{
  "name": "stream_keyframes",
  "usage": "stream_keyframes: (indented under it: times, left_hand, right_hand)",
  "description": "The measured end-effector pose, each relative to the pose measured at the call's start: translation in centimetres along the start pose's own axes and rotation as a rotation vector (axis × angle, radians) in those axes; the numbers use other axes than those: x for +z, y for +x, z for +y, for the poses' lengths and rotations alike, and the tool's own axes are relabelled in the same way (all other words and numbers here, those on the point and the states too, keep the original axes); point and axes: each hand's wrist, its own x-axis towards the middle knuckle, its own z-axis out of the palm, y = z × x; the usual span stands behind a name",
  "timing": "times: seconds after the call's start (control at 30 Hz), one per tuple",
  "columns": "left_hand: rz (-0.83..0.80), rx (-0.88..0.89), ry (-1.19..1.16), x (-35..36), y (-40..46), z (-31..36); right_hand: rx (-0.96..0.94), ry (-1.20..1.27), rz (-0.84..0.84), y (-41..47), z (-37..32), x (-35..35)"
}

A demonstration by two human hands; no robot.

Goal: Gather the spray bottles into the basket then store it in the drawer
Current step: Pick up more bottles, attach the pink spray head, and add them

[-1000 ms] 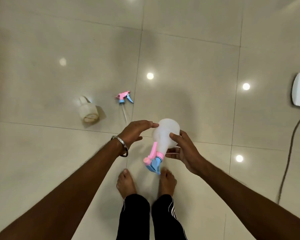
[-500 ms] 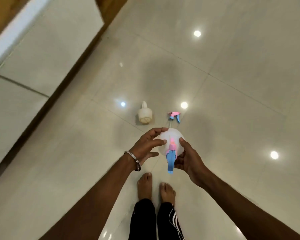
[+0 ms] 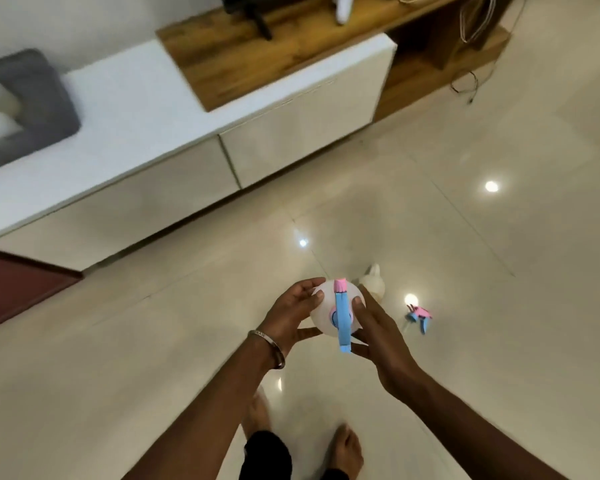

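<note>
Both hands grasp one white spray bottle (image 3: pixel 323 306) above the tiled floor (image 3: pixel 465 358), the left hand (image 3: pixel 291 315) on its left side and the right hand (image 3: pixel 378 332) on its right. A second bottle body (image 3: pixel 373 284) and a loose pink-and-blue sprayer head (image 3: pixel 419 315) lie on the floor just beyond, and a grey basket (image 3: pixel 32 109) sits on the white cabinet (image 3: pixel 153 109).

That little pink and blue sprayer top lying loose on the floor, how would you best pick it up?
Probably from straight above, pinching the chunky pink and blue sprayer head across its narrow sides. It lies flat on the tiled floor, so nothing fits under it, and the thin tube trailing from it looks too slim for a firm grip.
</note>
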Motion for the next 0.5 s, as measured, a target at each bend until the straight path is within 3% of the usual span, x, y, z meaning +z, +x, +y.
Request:
stream_keyframes:
  times: [0.3, 0.5]
  left_hand:
    - [0.336, 0.125, -0.159, -13.0, -3.2, 8.4]
    - [0.420, 0.170, -0.187, -23.2, -4.7, 15.0]
  right_hand:
    - [-0.132, -0.131, -0.124, 4.7, -7.8, 15.7]
    - [-0.158, -0.164, -0.169, 7.9, -12.4, 27.6]
